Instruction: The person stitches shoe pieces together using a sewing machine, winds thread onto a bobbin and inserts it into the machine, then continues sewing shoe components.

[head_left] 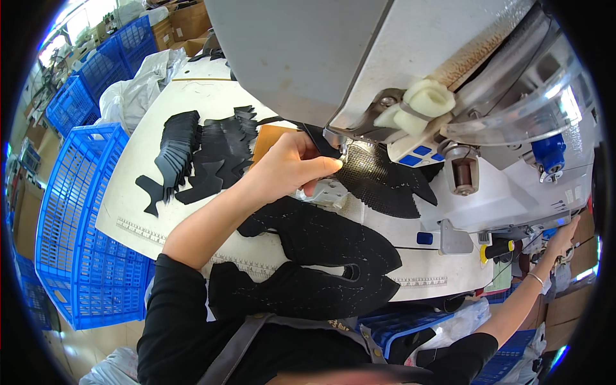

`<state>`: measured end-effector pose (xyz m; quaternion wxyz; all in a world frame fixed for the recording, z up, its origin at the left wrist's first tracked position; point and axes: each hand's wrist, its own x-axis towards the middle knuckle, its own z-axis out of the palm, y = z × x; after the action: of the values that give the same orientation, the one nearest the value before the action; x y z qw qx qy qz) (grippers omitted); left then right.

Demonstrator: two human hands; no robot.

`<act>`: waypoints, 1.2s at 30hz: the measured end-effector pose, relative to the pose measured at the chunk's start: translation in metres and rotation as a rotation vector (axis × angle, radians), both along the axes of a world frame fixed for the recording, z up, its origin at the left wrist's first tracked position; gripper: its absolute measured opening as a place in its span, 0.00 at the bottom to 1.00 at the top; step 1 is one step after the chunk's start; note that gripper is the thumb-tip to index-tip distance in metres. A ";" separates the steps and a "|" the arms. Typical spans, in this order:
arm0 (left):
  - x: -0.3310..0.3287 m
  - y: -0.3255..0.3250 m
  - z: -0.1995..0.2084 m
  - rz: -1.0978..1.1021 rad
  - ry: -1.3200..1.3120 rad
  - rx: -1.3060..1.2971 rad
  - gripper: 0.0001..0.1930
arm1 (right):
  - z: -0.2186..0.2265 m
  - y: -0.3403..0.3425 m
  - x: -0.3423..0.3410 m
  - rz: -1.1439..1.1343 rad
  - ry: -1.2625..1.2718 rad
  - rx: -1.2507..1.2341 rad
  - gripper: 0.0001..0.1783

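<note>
Beside the presser foot (335,138) of a sewing machine (295,58), my left hand (289,165) is closed, thumb and finger pinching the edge of black material. A perforated black shoe-upper piece (378,183) extends rightward from there under the machine head. My right hand (563,239) reaches out to the far right end of the machine; its fingers are too small and partly hidden to read. Nearer my body, a larger curved black fabric piece (308,234) lies on the table, folded into two lobes with pale stitch marks.
Stacked black cut pieces (176,151) and more black pieces (221,151) lie left on the white table (131,199), near an orange-brown piece (266,140). Blue crates (96,256) stand beyond its left edge. A clear curved shield (513,109) and thread spool (497,250) are at right.
</note>
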<state>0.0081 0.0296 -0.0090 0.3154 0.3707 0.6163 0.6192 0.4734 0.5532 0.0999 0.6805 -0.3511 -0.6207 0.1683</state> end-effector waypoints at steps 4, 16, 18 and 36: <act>-0.001 0.000 -0.002 -0.016 -0.004 0.032 0.11 | -0.009 0.003 0.001 0.107 0.077 0.028 0.35; -0.002 0.001 -0.002 -0.001 -0.007 0.030 0.10 | -0.023 -0.020 -0.027 0.197 0.209 -0.027 0.33; 0.000 0.000 0.002 -0.024 -0.026 0.023 0.10 | -0.024 -0.029 -0.037 0.180 0.273 -0.086 0.34; -0.003 0.001 0.000 -0.045 0.001 0.013 0.11 | -0.023 -0.020 0.014 -0.167 -0.316 0.162 0.25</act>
<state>0.0050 0.0303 -0.0085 0.3265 0.3869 0.6039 0.6156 0.4874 0.5337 0.0774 0.6124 -0.3673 -0.7000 0.0036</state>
